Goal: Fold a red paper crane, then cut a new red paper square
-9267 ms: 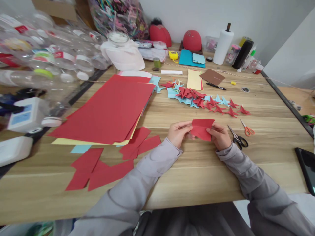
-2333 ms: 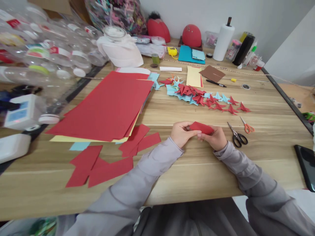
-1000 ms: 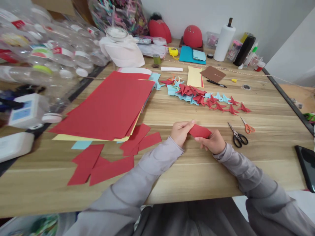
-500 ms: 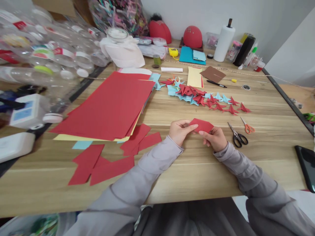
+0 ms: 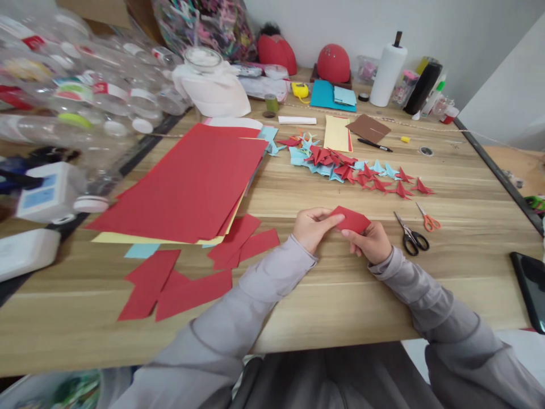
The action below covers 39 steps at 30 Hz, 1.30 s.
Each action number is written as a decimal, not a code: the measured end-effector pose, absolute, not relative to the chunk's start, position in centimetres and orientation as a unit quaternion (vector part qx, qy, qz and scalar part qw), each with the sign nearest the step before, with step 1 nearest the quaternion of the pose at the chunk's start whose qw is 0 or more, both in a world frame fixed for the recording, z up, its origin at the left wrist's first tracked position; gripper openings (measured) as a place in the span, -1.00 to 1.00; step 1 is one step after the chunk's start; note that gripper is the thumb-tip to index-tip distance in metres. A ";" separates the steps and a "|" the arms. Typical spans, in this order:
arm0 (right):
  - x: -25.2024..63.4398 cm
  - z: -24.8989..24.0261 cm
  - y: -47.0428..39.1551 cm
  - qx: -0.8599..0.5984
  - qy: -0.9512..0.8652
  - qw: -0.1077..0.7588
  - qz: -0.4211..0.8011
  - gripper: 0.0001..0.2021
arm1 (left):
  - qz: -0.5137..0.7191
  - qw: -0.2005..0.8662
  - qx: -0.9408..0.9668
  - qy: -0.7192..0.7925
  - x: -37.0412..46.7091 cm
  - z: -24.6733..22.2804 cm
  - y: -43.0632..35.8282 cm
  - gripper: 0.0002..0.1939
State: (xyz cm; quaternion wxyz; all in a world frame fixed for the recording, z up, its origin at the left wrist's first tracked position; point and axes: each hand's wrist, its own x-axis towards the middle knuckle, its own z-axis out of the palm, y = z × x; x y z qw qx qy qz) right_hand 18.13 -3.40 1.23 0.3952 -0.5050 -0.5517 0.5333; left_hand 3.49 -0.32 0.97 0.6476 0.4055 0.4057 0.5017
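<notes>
1. Head view: folded red paper (image 5: 355, 220), one piece, angular, held over the wooden table (image 5: 332, 307) between both hands.
2. Left hand (image 5: 314, 228): thumb and fingers pinching the paper's left end.
3. Right hand (image 5: 370, 241): thumb and fingers closed on its lower right part.
4. Black-handled scissors (image 5: 407, 231): near the right hand; orange-handled scissors (image 5: 426, 217) just beside them.
5. Folded paper figures (image 5: 319, 156), red and light blue: clustered beyond the hands.
6. Red cut pieces (image 5: 149, 289): beside the left sleeve (image 5: 238, 307), some overlapping.
</notes>
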 end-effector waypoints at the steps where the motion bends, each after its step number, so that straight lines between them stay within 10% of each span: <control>1: 18.1 1.2 -3.4 -0.504 -0.552 0.396 0.533 -0.61 | 0.494 0.641 0.424 0.407 3.5 1.0 -0.4 -0.70; 32: 18.0 1.3 -3.6 -0.515 -0.549 0.410 0.515 -0.56 | 0.523 0.651 0.394 0.385 3.2 1.1 -0.2 -0.65; 39: 18.3 0.0 -3.8 -0.560 -0.625 0.421 0.343 -0.67 | 0.506 0.697 0.358 0.360 3.4 1.4 0.0 -0.52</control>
